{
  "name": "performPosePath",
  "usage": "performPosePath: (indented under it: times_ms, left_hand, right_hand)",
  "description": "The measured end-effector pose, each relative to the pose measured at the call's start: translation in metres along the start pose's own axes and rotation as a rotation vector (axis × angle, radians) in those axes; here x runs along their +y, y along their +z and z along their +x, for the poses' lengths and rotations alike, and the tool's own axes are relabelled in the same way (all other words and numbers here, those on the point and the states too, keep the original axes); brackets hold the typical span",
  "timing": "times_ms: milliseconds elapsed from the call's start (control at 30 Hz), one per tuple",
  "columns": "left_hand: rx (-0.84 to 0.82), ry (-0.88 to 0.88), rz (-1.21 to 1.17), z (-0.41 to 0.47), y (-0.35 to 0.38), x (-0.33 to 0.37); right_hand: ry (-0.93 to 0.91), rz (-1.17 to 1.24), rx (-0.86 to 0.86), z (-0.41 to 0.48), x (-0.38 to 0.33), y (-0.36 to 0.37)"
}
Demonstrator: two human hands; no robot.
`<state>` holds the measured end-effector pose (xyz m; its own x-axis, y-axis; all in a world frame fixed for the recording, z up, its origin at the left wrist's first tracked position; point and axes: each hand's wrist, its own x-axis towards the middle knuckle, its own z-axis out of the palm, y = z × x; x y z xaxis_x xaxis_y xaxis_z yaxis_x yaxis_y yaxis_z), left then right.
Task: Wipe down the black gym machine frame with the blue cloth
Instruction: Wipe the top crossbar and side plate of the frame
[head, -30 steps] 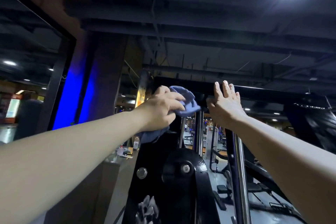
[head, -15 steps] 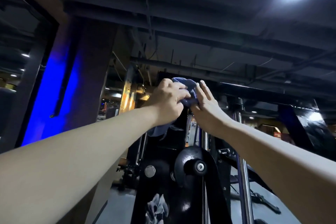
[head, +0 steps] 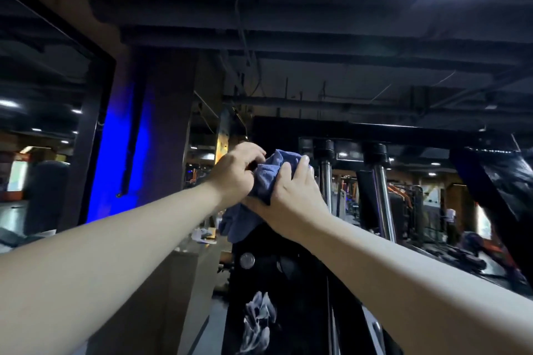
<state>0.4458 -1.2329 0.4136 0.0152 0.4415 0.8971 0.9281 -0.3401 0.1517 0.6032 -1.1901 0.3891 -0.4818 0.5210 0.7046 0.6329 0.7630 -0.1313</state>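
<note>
Pillar (head: pixel 121 158): lit blue, standing well behind and to the left of the machine; not part of the job.
Black frame (head: pixel 375 132): a top crossbar runs right from the hands and an upright drops below them. Most of what shows looks still to be wiped. The step would go best as long, overlapping passes along the bar, pressed flat, and then down the upright.
Guide rods (head: pixel 382 199): two chrome rods hang from the crossbar just right of the hands. The sockets where they join it are likely to trap dust.
Blue cloth (head: pixel 268 179): bunched between both hands in front of the top of the upright, with a loose tail hanging below. Whether it touches the metal cannot be told. It looks to be mid-regather, and a fresh, flat fold would wipe better than a wad.
Left hand (head: pixel 239 173): its grip is closed, with the fingers curled in and pinching the cloth's upper left edge.
Right hand (head: pixel 291 199): its grip is half closed, fingers wrapped over the cloth's right side and the palm cupping it from beneath.
</note>
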Motion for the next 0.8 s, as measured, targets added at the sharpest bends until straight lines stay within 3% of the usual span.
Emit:
performPosePath:
  times_ms: [100, 233, 333, 467, 500, 600, 700, 800]
  left_hand:
    - [0.053, -0.056, 0.123, 0.005, -0.006, -0.005]
    - [-0.032, -0.044, 0.267, 0.009, -0.019, -0.008]
    - [-0.095, 0.027, 0.283, 0.010, -0.024, -0.008]
    - [-0.135, 0.145, 0.281, 0.013, -0.024, -0.024]
    - [-0.137, 0.168, 0.277, 0.014, -0.022, -0.028]
    - [-0.149, 0.181, 0.235, 0.017, -0.019, -0.033]
    - [-0.201, 0.191, 0.186, 0.027, -0.019, -0.035]
    - [-0.152, 0.304, 0.184, 0.042, -0.017, -0.037]
  right_hand:
    - [-0.031, -0.027, 0.032, 0.022, -0.002, 0.000]
    - [-0.031, -0.035, 0.040, 0.043, -0.003, -0.005]
    - [-0.156, -0.130, 0.071, 0.026, -0.012, -0.004]
    - [-0.236, -0.223, -0.022, -0.012, -0.024, -0.005]
    - [-0.222, -0.216, -0.061, -0.015, -0.026, -0.009]
    - [-0.143, -0.176, 0.095, 0.002, -0.019, -0.011]
    - [-0.058, -0.082, 0.148, 0.017, -0.021, -0.011]
    - [0.010, -0.185, 0.151, 0.013, -0.031, -0.001]
